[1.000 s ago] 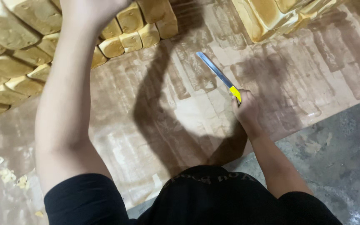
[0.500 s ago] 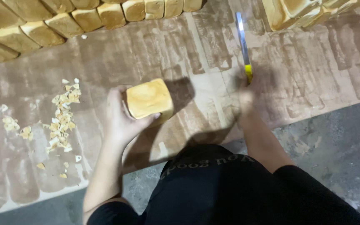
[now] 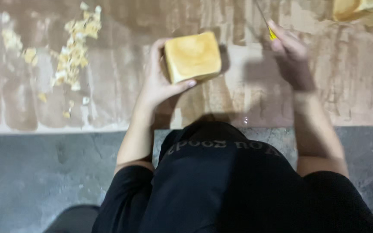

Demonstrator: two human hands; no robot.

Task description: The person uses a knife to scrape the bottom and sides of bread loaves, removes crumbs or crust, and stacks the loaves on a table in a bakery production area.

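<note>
Golden loaf (image 3: 193, 56) (one) gripped by left hand (image 3: 160, 82); right hand (image 3: 292, 58) clasps one knife (image 3: 267, 26).

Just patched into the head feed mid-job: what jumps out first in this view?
The golden, square-faced loaf of bread at top centre, gripped from its left side by the left hand over the worn brown board. To its right, the right hand holds a knife with a yellow handle, its blade running off the top edge. At upper left, pale bread scraps lie scattered on the board.
</note>
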